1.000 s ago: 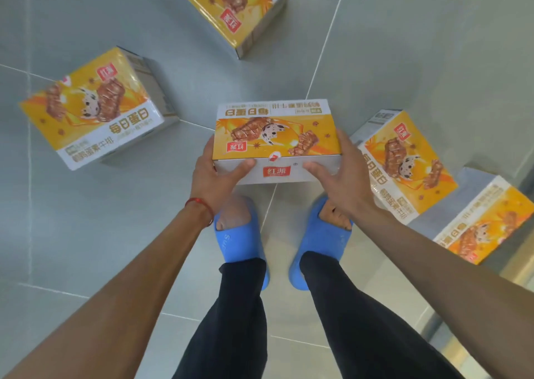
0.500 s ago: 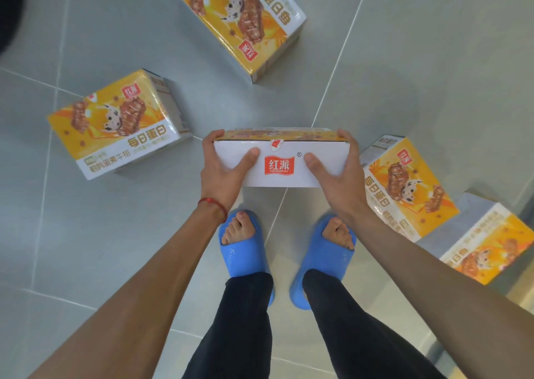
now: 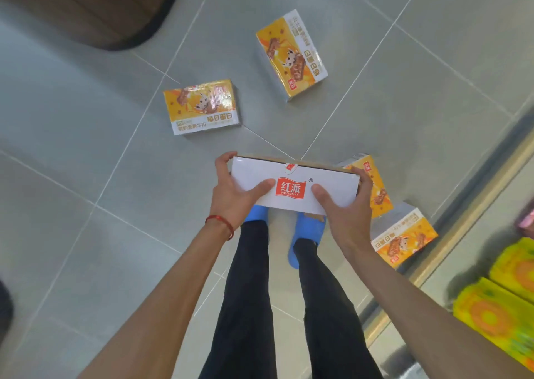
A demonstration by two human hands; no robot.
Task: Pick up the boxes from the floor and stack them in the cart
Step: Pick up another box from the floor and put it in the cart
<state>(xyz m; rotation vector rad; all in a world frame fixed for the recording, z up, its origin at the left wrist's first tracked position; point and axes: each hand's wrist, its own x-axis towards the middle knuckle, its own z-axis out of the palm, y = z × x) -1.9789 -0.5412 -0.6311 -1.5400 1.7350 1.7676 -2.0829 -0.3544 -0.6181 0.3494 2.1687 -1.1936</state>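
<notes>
Left hand (image 3: 235,189) and right hand (image 3: 344,205) grip clamped on held box (image 3: 294,186) ends; four boxes on floor (image 3: 86,162)

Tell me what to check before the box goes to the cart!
1. Both hands on the held box: ok, left hand and right hand grip its ends.
2. Box level: ok, only slightly tilted.
3. Feet clear: ok, blue slippers stand on bare tile.
4. Trip risk: not ok, two floor boxes lie close on the right.
5. Cart ready: cannot tell, no cart in view.
6. Boxes left: four on the floor.
</notes>
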